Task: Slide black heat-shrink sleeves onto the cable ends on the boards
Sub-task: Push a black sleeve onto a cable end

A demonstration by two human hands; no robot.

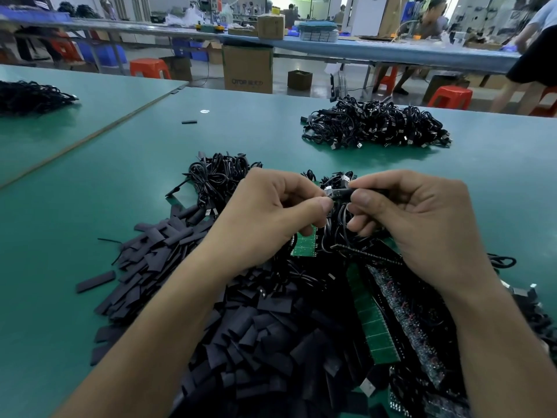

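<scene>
Sleeves (156,254) lie loose in a heap on the bench (75,206) just left of the boards (376,327), presumably so a fresh one is always within reach. Above the boards, the left hand (271,212) has its fingers (324,203) pinched on a cable end (329,191), steadying it (my reading) as a target. Touching that end is one black sleeve (342,193), pinched between thumb and forefinger of the right hand (416,218) and lined up to slide on. Far beyond the boards, a cardboard box (247,69) bears pale lettering that looks like "QTOP"; the characters after it are too faint to read.
</scene>
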